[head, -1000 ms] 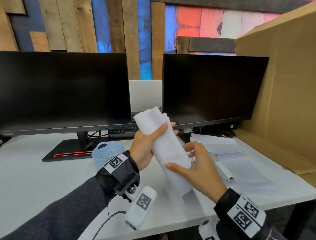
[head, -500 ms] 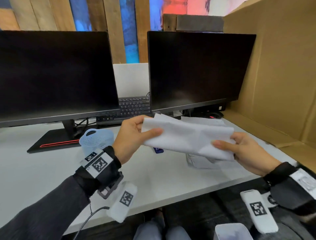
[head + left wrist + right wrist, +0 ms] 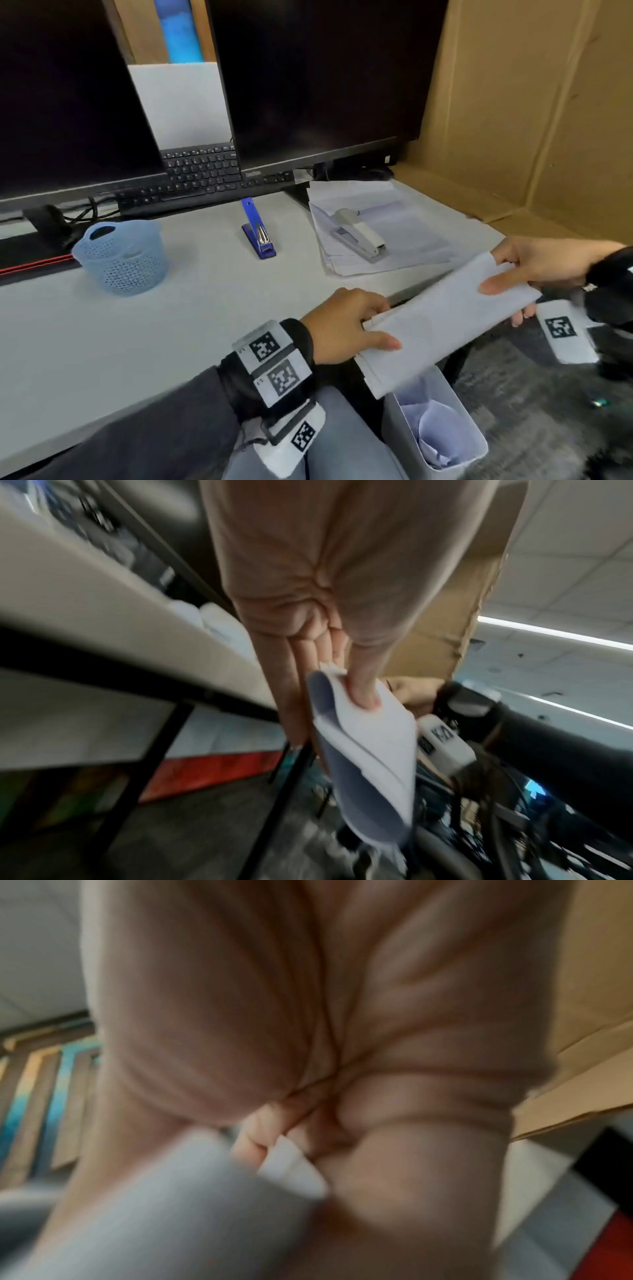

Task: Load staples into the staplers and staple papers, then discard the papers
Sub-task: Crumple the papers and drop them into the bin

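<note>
Both hands hold one folded bundle of white papers beyond the desk's front edge, right over a small grey bin on the floor. My left hand pinches its near end, thumb on top; the left wrist view shows that thumb on the folded papers. My right hand grips the far end, thumb across the top; the right wrist view is blurred, with the papers pressed in the hand. A blue stapler lies on the desk. A grey stapler rests on a stack of sheets.
The bin holds crumpled paper. A perforated blue basket stands at the desk's left. Two dark monitors and a black keyboard fill the back. A cardboard wall closes the right side.
Both hands carried the folded papers from above the desk down and to the right, past its front edge to over the bin. The head view tilted down, showing both staplers.
</note>
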`<state>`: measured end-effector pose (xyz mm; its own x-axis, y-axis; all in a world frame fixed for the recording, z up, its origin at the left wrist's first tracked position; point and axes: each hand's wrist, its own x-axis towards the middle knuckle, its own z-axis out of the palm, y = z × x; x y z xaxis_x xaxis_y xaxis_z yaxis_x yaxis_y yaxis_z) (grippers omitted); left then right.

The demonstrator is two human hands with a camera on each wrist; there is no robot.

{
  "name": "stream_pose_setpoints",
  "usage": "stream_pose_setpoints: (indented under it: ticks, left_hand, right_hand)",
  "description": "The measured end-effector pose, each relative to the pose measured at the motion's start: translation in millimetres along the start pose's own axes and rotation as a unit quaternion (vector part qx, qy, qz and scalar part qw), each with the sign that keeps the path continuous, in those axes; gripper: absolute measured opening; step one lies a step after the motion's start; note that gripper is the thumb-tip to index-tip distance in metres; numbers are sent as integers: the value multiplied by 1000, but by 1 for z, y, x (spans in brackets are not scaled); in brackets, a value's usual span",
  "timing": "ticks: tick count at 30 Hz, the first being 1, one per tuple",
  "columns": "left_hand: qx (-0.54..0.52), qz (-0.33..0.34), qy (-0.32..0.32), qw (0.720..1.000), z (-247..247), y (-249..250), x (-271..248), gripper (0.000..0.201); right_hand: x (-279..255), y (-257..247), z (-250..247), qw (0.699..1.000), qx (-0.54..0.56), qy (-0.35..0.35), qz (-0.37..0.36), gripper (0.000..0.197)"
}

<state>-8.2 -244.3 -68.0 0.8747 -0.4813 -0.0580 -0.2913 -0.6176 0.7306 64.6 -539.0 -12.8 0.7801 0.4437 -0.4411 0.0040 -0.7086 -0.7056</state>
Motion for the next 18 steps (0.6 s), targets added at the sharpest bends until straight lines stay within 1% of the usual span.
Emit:
stream_pose_setpoints:
  ticks: [3,7,11,12,13,14,16,17,18]
  left_hand:
    - [-37,-15,-19,999,41,-10,11,19]
    - [-51,-35,-33,998,82,-25,32,23]
    - [-46,-107,-54,992,112,-53,63,32]
    - [-42,-125,-54,990,118,-61,72,34]
    - [-38,-139,-52,988,123,-69,80,36]
    - [-35,-153,-52,986,127,-77,88,37]
    - [-31,-181,-52,982,134,-88,102,35]
    - [-33,-194,-53,979,136,-93,108,32]
    - [-37,-207,-59,976,141,-99,115,28]
  right_hand:
    - [-1,26,-4,999,-1,-5,40,26]
    - [8,53,-3,995,-10,-30,98,22]
    - [25,69,1,988,-17,-11,156,15]
    - [31,73,2,985,-40,-7,169,13]
    - [37,76,3,979,-87,-5,185,14]
    - [46,81,6,968,-144,13,204,16]
    - [62,92,15,941,-241,58,231,24]
    - [72,97,21,931,-269,75,235,29]
    - [84,106,28,922,-289,92,240,38]
